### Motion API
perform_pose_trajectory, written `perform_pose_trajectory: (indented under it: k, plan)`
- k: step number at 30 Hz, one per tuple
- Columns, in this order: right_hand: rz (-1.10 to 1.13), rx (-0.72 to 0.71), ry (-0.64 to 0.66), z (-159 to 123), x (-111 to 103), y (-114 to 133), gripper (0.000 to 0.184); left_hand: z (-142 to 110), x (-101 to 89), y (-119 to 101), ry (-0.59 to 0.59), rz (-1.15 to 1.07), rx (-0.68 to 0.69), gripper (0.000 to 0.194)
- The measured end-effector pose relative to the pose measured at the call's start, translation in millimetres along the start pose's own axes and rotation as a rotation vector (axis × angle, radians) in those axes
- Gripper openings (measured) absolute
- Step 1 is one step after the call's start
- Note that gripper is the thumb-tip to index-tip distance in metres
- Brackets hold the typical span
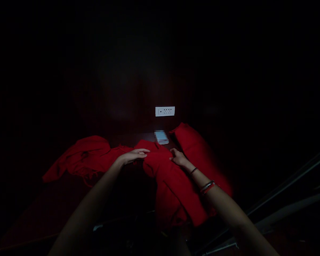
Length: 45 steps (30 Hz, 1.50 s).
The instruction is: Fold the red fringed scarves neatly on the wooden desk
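Observation:
Red garments lie spread in the dim light. The larger red garment (pixel 173 185) has a sleeve-like length hanging down at the front, and its exact kind is hard to make out. My left hand (pixel 132 156) rests at its left upper edge, fingers stretched out and pointing right. On its right side, my right hand (pixel 178 157) touches the cloth with thumb and fingers apart. Bands circle that wrist and forearm. Further left lies a crumpled red piece with cords (pixel 88 156); whether it joins the larger garment is unclear.
A white wall socket (pixel 165 111) sits on the dark wall behind. Below it, a pale blurred flat object (pixel 161 137) lies on the dark tabletop (pixel 141 137). Light-coloured rails (pixel 288 186) run diagonally at the right. Deep shadow hides most surroundings.

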State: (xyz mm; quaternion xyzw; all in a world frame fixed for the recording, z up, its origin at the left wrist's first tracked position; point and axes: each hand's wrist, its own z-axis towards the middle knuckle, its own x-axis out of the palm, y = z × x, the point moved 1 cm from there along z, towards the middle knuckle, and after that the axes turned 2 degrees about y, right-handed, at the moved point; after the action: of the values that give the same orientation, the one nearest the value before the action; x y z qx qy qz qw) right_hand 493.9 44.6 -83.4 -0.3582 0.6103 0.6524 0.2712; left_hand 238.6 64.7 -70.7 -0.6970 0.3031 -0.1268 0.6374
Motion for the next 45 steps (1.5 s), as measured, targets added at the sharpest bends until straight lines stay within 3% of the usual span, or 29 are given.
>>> perform_pose_trajectory:
  k: [4, 7, 10, 12, 16, 20, 23, 28, 30, 32, 35, 40, 43, 45]
  plan:
    - [-0.008, -0.023, 0.027, -3, 7, -4, 0.053, -3, 3.5, 28, 0.018, -0.315, 0.141, 0.054]
    - [-0.072, -0.18, -0.027, -12, 8, 8, 0.057, 5, 3.3, 36, -0.069, -0.284, 0.149, 0.05]
    - [-0.183, -0.354, -0.038, -32, 10, 29, 0.057, 14, 1.2, 28, -0.166, -0.181, 0.143, 0.044]
    - [-0.256, -0.389, -0.051, -52, 12, 40, 0.056, 17, -0.6, 23, -0.194, -0.103, 0.102, 0.042]
    - [-0.336, -0.208, -0.127, -102, 22, 39, 0.055, 17, -3.1, 29, -0.156, 0.001, 0.008, 0.034]
    - [-0.31, -0.058, -0.048, -130, 32, 13, 0.053, 20, -2.8, 38, -0.17, 0.085, 0.095, 0.02]
    - [-0.249, -0.131, -0.067, -115, 26, -2, 0.049, 24, -1.5, 34, -0.189, 0.076, 0.136, 0.023]
    - [-0.273, -0.112, -0.2, -36, -14, 0, 0.042, 20, -3.8, 29, -0.296, -0.047, 0.171, 0.024]
    - [-0.334, -0.091, -0.161, -6, -27, 8, 0.04, 15, -7.2, 34, -0.346, -0.055, 0.142, 0.024]
    - [-0.407, -0.053, -0.041, 11, -31, 14, 0.034, 11, -12.1, 42, -0.393, -0.025, 0.109, 0.025]
    - [-0.475, 0.014, 0.057, 9, -28, 13, 0.022, 9, -20.1, 51, -0.435, 0.021, 0.078, 0.024]
    - [-0.505, 0.048, -0.117, -28, -25, 3, 0.026, 21, -28.0, 50, -0.428, 0.094, 0.09, 0.023]
    - [-0.36, 0.034, -0.182, -38, -33, 5, 0.029, 31, -31.8, 47, -0.447, 0.138, 0.116, 0.02]
    - [-0.158, 0.033, -0.151, -38, -40, 5, 0.027, 36, -34.9, 45, -0.466, 0.163, 0.13, 0.019]
